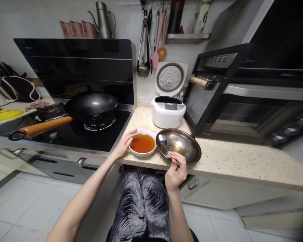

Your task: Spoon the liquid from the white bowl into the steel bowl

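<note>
A white bowl (pixel 151 150) full of orange-brown liquid stands at the front edge of the speckled counter (pixel 229 158). My left hand (pixel 123 144) rests against the bowl's left rim. My right hand (pixel 176 169) grips the handle of a metal spoon (pixel 163 140). The spoon's bowl hovers over the left part of a steel dish (pixel 189 148), which holds a small pool of clear yellowish liquid. The steel dish sits right beside the white bowl, touching or nearly touching it.
An open white rice cooker (pixel 168 112) stands behind the bowls. A black wok (pixel 91 105) with an orange handle sits on the hob at left. An oven with its door (pixel 212 87) swung open is at right. Utensils (pixel 147 43) hang on the wall.
</note>
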`<state>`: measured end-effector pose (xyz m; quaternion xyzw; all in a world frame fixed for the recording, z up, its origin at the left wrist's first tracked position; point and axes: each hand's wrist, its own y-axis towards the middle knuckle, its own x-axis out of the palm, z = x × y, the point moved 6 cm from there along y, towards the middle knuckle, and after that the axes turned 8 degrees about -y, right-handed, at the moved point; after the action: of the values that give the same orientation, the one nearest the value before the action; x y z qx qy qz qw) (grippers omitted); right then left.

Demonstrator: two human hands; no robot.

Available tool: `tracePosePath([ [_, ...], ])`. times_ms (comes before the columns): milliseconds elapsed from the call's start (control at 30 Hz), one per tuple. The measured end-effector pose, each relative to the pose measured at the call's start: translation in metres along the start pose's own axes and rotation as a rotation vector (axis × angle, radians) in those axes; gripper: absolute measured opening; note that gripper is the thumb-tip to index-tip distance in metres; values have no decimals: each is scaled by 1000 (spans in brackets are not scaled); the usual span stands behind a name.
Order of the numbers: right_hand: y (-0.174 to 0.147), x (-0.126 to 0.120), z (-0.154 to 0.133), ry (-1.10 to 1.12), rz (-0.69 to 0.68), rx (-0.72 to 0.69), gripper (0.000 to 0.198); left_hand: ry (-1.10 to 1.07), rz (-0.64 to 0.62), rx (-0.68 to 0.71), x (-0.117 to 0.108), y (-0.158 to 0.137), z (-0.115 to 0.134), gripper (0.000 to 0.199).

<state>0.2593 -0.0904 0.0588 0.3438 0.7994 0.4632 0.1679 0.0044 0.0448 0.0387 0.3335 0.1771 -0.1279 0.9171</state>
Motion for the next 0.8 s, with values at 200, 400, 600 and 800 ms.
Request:
tracePosePath([
  [200, -8, 17, -5, 77, -117, 6, 17, 0, -4, -6, 0, 1, -1, 46],
  [400, -15, 33, -13, 75, -190, -15, 18, -1, -5, -7, 0, 0, -2, 46],
  [600, -21, 40, -11, 64, -223, 9, 18, 2, 0, -12, 0, 0, 0, 47],
  [800, -23, 41, -7, 73, -227, 37, 17, 2, 0, -9, 1, 0, 0, 47],
])
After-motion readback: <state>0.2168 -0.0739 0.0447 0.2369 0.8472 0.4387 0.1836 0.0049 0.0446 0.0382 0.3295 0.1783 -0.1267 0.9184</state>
